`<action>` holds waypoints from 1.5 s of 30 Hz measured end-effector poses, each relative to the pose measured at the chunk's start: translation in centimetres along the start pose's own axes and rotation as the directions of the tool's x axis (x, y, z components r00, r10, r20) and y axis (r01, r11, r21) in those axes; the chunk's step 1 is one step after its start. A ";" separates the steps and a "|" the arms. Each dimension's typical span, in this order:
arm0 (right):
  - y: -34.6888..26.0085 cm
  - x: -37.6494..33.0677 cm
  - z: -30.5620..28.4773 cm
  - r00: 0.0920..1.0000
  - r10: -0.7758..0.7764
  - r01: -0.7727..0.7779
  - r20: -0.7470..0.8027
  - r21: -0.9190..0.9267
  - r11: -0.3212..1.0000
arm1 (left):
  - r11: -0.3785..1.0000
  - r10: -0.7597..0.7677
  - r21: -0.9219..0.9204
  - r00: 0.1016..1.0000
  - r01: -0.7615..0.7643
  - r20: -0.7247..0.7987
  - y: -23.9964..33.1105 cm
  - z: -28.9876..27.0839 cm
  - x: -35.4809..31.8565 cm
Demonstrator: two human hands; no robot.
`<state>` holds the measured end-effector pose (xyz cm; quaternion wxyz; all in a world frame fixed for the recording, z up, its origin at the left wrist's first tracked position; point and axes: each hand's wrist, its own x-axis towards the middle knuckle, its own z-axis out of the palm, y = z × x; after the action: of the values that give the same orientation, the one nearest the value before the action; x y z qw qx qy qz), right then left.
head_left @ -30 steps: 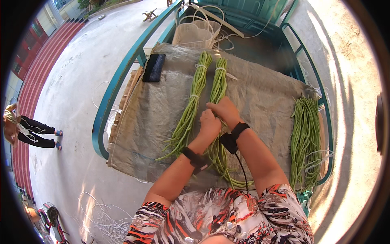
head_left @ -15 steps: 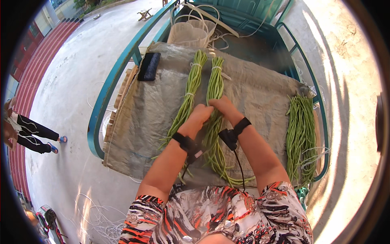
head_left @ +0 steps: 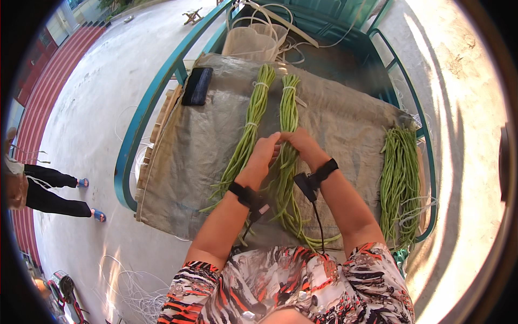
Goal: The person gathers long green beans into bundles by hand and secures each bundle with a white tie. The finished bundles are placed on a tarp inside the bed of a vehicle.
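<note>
Two long bundles of green yardstick beans lie side by side on a grey-brown sheet [head_left: 345, 129]. White ties circle the left bundle [head_left: 257, 105] near its top and at its middle. The right bundle [head_left: 289, 110] has one white tie near its top. Over the middle of this right bundle, my left hand [head_left: 266, 153] and my right hand [head_left: 304, 144] meet with fingertips pinched together. Whatever they pinch is too small to see, and my fingers cover that part of the beans. Both wrists wear black straps with small devices.
A larger heap of beans [head_left: 399, 183] lies at the sheet's right edge. A dark phone-like case [head_left: 197, 86] rests at the upper left. Teal rails [head_left: 132, 146] border the cart bed; a translucent tub [head_left: 248, 44] stands behind. Another person [head_left: 48, 189] walks at the left.
My hands stay at the right bundle's middle, with my left fingers raised slightly and the bundle's upper part shifted a little right. The other person at left has stepped forward.
</note>
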<state>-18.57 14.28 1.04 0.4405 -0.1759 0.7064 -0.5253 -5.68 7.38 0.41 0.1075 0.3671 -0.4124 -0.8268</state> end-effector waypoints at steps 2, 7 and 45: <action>-0.4 -0.4 0.1 1.000 0.019 -0.018 -0.024 0.050 0.999 | 0.998 -0.050 0.027 0.999 0.050 -0.006 0.6 0.5 0.0; -0.8 -0.4 0.2 0.995 -0.075 0.059 0.072 0.198 0.978 | 0.994 -0.025 -0.100 0.983 0.044 0.183 0.1 1.0 1.4; 11.1 -20.1 -23.4 0.138 -0.646 -0.374 -0.751 -0.643 0.669 | 0.957 -0.119 -0.227 0.959 0.179 0.256 -1.7 0.7 3.2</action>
<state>-24.06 46.59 1.32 -0.2990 -0.0205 0.9281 -0.2208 -8.19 7.41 -2.27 0.0388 0.2787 -0.2868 -0.9157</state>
